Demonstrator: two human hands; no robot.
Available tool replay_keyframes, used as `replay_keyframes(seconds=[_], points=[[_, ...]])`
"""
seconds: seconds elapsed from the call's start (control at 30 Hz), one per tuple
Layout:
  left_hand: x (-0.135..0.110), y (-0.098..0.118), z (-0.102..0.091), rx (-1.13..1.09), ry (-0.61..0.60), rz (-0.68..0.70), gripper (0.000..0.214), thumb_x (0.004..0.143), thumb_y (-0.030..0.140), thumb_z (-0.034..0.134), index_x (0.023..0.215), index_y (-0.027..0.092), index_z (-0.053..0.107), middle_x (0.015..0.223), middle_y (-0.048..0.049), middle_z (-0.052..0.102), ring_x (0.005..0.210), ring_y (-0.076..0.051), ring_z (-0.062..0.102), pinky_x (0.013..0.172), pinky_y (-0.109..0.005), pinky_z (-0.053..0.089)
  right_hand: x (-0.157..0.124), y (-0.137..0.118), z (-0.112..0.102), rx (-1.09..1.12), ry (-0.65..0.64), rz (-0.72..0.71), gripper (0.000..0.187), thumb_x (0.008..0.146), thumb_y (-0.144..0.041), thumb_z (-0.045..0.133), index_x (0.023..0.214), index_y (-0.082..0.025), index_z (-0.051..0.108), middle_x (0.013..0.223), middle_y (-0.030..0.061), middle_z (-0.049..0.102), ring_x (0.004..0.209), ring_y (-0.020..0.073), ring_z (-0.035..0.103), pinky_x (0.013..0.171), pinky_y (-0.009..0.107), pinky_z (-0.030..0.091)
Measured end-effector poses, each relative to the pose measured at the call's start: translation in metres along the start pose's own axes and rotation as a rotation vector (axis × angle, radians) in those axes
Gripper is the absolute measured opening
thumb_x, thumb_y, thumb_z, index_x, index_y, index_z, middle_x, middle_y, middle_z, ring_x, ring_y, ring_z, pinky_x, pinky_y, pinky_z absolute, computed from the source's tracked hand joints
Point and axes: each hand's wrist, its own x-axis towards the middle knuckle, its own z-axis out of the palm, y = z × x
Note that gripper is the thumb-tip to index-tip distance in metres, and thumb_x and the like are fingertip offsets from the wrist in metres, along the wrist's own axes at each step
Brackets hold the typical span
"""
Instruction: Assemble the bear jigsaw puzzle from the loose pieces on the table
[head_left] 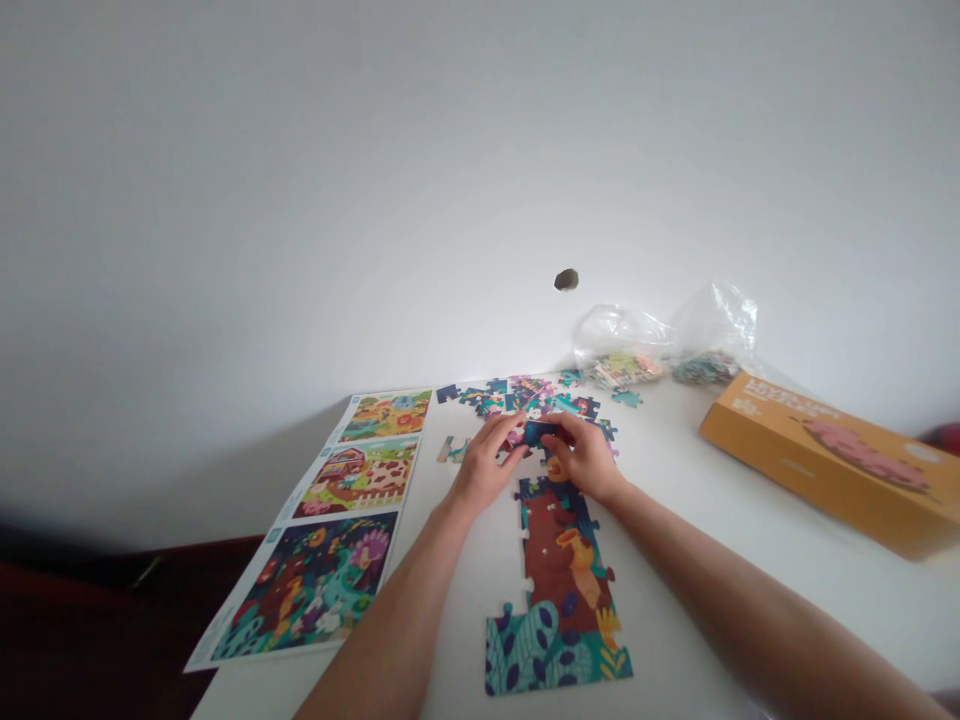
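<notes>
My left hand (486, 464) and my right hand (586, 458) meet above a white table (750, 560), both pinching a small dark blue puzzle piece (540, 432) between their fingertips. Just below the hands lies a joined strip of puzzle (559, 590) showing a brown animal, an orange jug and teal leaves. Loose pieces (525, 398) are scattered beyond the hands, toward the wall.
Three picture sheets (337, 520) lie in a column along the table's left edge. An orange box (840, 460) sits at the right. Two clear bags (660, 350) of pieces rest against the white wall. A single piece (452, 450) lies left of my hands.
</notes>
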Motion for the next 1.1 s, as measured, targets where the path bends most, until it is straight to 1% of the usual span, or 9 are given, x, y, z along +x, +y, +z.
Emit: replay_keyframes(seconds=[0.13,0.23,0.3,0.43,0.5,0.63,0.87,0.97,1.1], points=[[0.0,-0.001,0.0,-0.05,-0.047,-0.059,0.038,0.09,0.019,0.061,0.128,0.023,0.059,0.103,-0.0052,0.069,0.092,-0.017,0.066,0.085,-0.031,0.055,-0.001,0.003,0.0,0.009,0.031,0.052,0.013,0.087,-0.027,0.058,0.097,-0.02,0.061,0.07,-0.0005,0.06,0.062,0.015,0.054,0.061,0.027,0.044],[-0.001,0.0,0.0,-0.122,-0.031,-0.134,0.019,0.089,0.022,0.062,0.107,0.02,0.067,0.094,-0.0051,0.069,0.084,-0.016,0.066,0.077,-0.028,0.055,-0.002,0.001,0.001,0.035,0.073,0.074,0.013,0.088,-0.031,0.058,0.096,-0.021,0.057,0.07,-0.0004,0.062,0.062,0.0154,0.058,0.062,0.027,0.046],[-0.001,0.0,0.001,-0.221,-0.014,-0.231,0.013,0.088,0.027,0.063,0.097,0.019,0.068,0.092,-0.0055,0.07,0.083,-0.017,0.066,0.075,-0.027,0.055,-0.002,-0.001,0.0,0.063,0.084,0.092,0.013,0.088,-0.033,0.058,0.094,-0.021,0.056,0.072,0.0002,0.066,0.064,0.016,0.062,0.064,0.027,0.049],[0.002,0.005,0.005,-0.593,0.076,-0.527,0.022,0.082,0.036,0.07,0.09,0.017,0.064,0.088,-0.0043,0.07,0.074,-0.017,0.068,0.071,-0.031,0.059,-0.001,-0.003,-0.002,-0.018,0.118,0.083,0.018,0.087,-0.04,0.06,0.088,-0.022,0.057,0.075,0.001,0.067,0.064,0.0163,0.062,0.064,0.027,0.048],[0.005,0.009,0.006,-0.797,0.11,-0.653,0.029,0.075,0.038,0.076,0.087,0.016,0.062,0.094,-0.0052,0.071,0.074,-0.016,0.068,0.071,-0.034,0.061,0.0,-0.002,-0.003,-0.078,0.112,0.07,0.023,0.087,-0.044,0.06,0.08,-0.022,0.057,0.071,0.0008,0.065,0.062,0.0163,0.06,0.063,0.027,0.047],[0.009,0.014,0.003,-1.011,0.079,-0.76,0.036,0.068,0.037,0.082,0.088,0.015,0.062,0.111,-0.0078,0.069,0.074,-0.016,0.069,0.073,-0.037,0.062,0.0,0.0,-0.003,-0.135,0.091,0.057,0.031,0.089,-0.048,0.058,0.071,-0.022,0.055,0.068,0.0012,0.064,0.062,0.0167,0.059,0.063,0.027,0.044],[0.009,0.016,0.001,-1.027,0.082,-0.786,0.037,0.066,0.034,0.084,0.088,0.014,0.061,0.116,-0.0097,0.068,0.066,-0.016,0.07,0.067,-0.035,0.06,0.0,-0.001,-0.005,-0.166,0.02,0.01,0.031,0.092,-0.043,0.052,0.072,-0.021,0.06,0.067,0.0015,0.063,0.063,0.0163,0.056,0.063,0.027,0.041],[0.01,0.012,0.002,-1.019,0.18,-0.765,0.037,0.067,0.036,0.082,0.086,0.014,0.058,0.111,-0.0101,0.07,0.061,-0.013,0.067,0.063,-0.032,0.058,-0.001,-0.004,-0.005,-0.169,-0.006,-0.016,0.035,0.094,-0.04,0.047,0.066,-0.021,0.054,0.063,0.0005,0.059,0.059,0.0147,0.052,0.059,0.025,0.038],[0.008,-0.004,0.005,-0.819,0.356,-0.76,0.038,0.069,0.037,0.079,0.091,0.016,0.057,0.094,-0.006,0.072,0.061,-0.013,0.067,0.059,-0.026,0.054,0.002,0.002,-0.007,-0.255,0.148,0.053,0.04,0.094,-0.045,0.047,0.061,-0.021,0.046,0.055,-0.0027,0.048,0.053,0.0125,0.042,0.055,0.025,0.032]])
